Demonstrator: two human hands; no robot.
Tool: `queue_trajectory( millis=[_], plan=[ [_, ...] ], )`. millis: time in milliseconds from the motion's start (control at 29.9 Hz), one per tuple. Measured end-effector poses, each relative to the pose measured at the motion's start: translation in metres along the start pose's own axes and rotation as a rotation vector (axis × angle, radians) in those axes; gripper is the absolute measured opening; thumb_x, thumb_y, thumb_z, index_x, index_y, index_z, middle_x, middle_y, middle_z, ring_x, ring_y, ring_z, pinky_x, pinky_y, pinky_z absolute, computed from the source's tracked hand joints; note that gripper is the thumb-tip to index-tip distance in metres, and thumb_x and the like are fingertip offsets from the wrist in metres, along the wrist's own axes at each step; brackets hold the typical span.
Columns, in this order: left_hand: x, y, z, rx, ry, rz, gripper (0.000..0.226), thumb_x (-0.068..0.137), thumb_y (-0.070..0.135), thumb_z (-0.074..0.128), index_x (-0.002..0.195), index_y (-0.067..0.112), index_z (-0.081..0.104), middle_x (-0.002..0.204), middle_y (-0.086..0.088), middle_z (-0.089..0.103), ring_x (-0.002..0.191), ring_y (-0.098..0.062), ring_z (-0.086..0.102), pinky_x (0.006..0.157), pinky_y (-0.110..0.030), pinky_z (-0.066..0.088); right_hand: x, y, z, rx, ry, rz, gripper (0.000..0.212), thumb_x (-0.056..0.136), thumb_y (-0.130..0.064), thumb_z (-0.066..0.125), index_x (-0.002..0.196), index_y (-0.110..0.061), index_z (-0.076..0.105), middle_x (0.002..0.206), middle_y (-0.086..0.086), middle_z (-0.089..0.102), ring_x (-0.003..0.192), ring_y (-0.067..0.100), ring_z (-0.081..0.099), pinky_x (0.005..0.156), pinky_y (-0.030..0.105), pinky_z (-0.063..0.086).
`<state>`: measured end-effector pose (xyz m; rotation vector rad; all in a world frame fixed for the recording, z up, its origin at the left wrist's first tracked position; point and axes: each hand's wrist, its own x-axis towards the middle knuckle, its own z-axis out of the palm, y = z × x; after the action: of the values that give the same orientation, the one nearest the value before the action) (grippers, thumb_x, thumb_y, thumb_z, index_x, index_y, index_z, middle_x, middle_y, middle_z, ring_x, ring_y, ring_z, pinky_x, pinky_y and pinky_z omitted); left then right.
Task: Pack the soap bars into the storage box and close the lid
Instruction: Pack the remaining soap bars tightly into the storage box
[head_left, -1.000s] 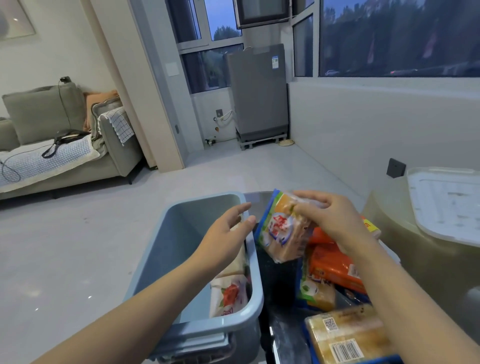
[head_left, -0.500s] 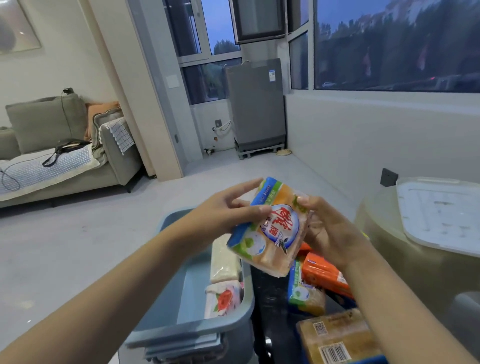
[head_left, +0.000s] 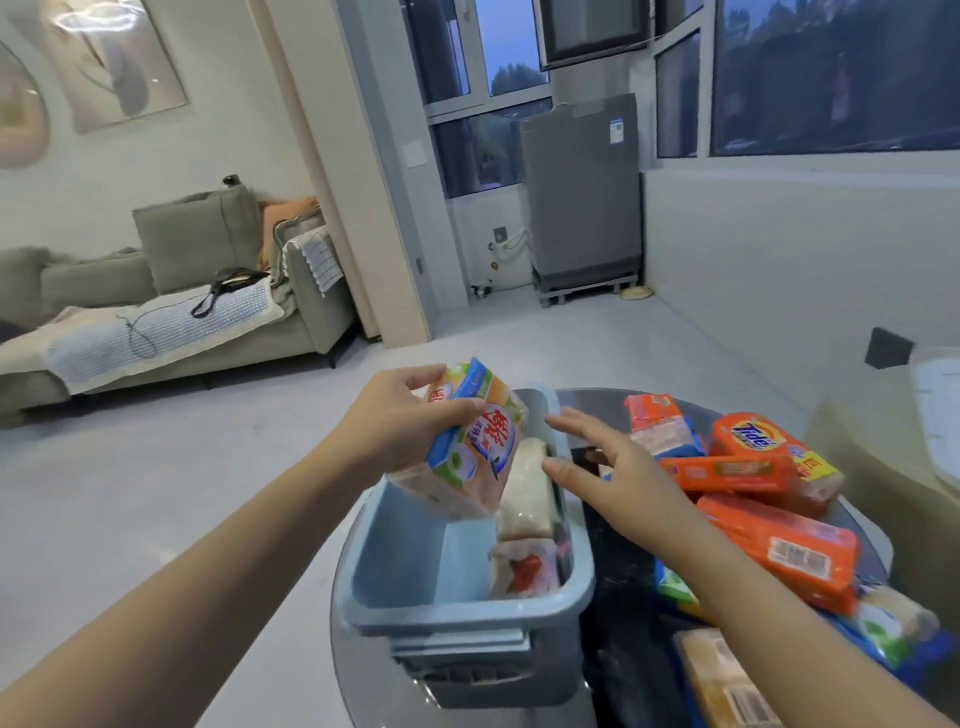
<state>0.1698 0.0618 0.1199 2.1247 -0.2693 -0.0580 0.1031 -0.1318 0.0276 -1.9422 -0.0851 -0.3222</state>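
Observation:
My left hand (head_left: 402, 423) grips a wrapped soap pack (head_left: 475, 447) with blue, green and orange print, tilted above the open blue storage box (head_left: 457, 613). Two wrapped soap bars (head_left: 524, 530) lie against the box's right wall. My right hand (head_left: 615, 470) hovers open, fingers spread, just right of the box rim and apart from the pack. A pile of orange and other soap packs (head_left: 753, 483) lies on the dark round table (head_left: 618, 597) to the right. A white lid (head_left: 937, 415) shows at the right edge.
A beige surface (head_left: 862, 467) under the white lid stands right of the table. A grey sofa (head_left: 171, 306) stands far left across the pale floor. A grey appliance (head_left: 582, 197) sits by the windows at the back.
The soap pack has passed from both hands into my left hand alone and moved left over the box. My right hand has let go and opened beside the box rim.

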Motion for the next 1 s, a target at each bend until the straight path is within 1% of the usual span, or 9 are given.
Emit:
queue_trajectory(
  millis=[67,100,267,367,501,601,702,835,1002],
  plan=[
    [0.008,-0.015,0.004,0.233,0.083,-0.002,0.064,0.066,0.041,0.077,0.125,0.026,0.059,0.102,0.002,0.071,0.09,-0.019,0.069,0.086,-0.034,0.054,-0.002,0.003,0.012,-0.08,-0.071,0.013,0.056,0.085,-0.034,0.061,0.136,-0.037,0.038,0.154,-0.005,0.023,0.141,0.011,0.019,0.114,0.033,0.019],
    [0.012,-0.021,0.008,0.341,0.117,0.001,0.065,0.065,0.044,0.075,0.125,0.025,0.059,0.104,0.003,0.069,0.092,-0.018,0.066,0.086,-0.032,0.052,-0.003,0.003,0.017,-0.101,-0.099,0.024,0.058,0.087,-0.032,0.059,0.139,-0.035,0.033,0.156,-0.003,0.015,0.142,0.011,0.012,0.114,0.031,0.014],
    [0.028,-0.048,0.032,0.771,0.083,0.053,0.037,0.072,0.049,0.062,0.096,0.02,0.061,0.096,-0.003,0.067,0.089,-0.025,0.061,0.065,-0.028,0.039,-0.003,0.007,0.019,-0.066,-0.145,0.061,0.059,0.093,-0.028,0.05,0.144,-0.036,0.022,0.157,-0.012,-0.002,0.14,0.003,0.004,0.105,0.022,0.012],
    [0.039,-0.057,0.047,0.911,0.063,0.058,0.04,0.077,0.049,0.058,0.098,0.015,0.059,0.099,-0.004,0.066,0.09,-0.026,0.061,0.062,-0.028,0.037,-0.002,0.01,0.02,-0.046,-0.17,0.077,0.059,0.094,-0.029,0.046,0.145,-0.037,0.017,0.156,-0.017,-0.008,0.13,-0.004,0.003,0.106,0.024,0.013],
    [0.051,-0.066,0.063,0.972,0.042,0.004,0.035,0.081,0.045,0.055,0.09,0.01,0.058,0.09,-0.006,0.066,0.082,-0.025,0.06,0.057,-0.028,0.037,-0.002,0.016,0.022,-0.009,-0.161,0.082,0.061,0.095,-0.029,0.044,0.145,-0.039,0.011,0.154,-0.02,-0.01,0.123,-0.008,0.0,0.101,0.021,0.01],
    [0.059,-0.073,0.074,1.011,-0.019,-0.031,0.035,0.084,0.04,0.053,0.093,0.006,0.061,0.082,-0.006,0.062,0.081,-0.025,0.063,0.052,-0.027,0.037,0.0,0.021,0.023,-0.008,-0.166,0.08,0.061,0.095,-0.028,0.044,0.145,-0.04,0.01,0.154,-0.022,-0.011,0.122,-0.009,0.0,0.099,0.02,0.009],
    [0.063,-0.08,0.085,1.049,-0.066,-0.042,0.033,0.086,0.036,0.051,0.092,0.004,0.061,0.094,-0.01,0.068,0.087,-0.027,0.065,0.059,-0.03,0.043,0.002,0.024,0.025,-0.003,-0.171,0.066,0.062,0.095,-0.026,0.044,0.145,-0.04,0.01,0.153,-0.023,-0.012,0.122,-0.011,-0.001,0.099,0.018,0.008],
    [0.067,-0.086,0.091,1.042,-0.061,-0.05,0.035,0.087,0.037,0.047,0.088,0.005,0.06,0.098,-0.012,0.068,0.089,-0.028,0.064,0.062,-0.031,0.044,0.004,0.026,0.026,0.007,-0.175,0.063,0.063,0.094,-0.027,0.044,0.145,-0.04,0.009,0.152,-0.025,-0.012,0.122,-0.012,-0.001,0.099,0.018,0.009],
    [0.07,-0.084,0.084,0.879,-0.054,-0.151,0.043,0.088,0.043,0.05,0.106,0.005,0.059,0.109,-0.012,0.064,0.098,-0.028,0.061,0.071,-0.033,0.046,0.003,0.026,0.025,0.003,-0.168,0.05,0.062,0.094,-0.029,0.045,0.145,-0.04,0.011,0.153,-0.024,-0.009,0.124,-0.012,-0.001,0.101,0.019,0.008]
  ],
)
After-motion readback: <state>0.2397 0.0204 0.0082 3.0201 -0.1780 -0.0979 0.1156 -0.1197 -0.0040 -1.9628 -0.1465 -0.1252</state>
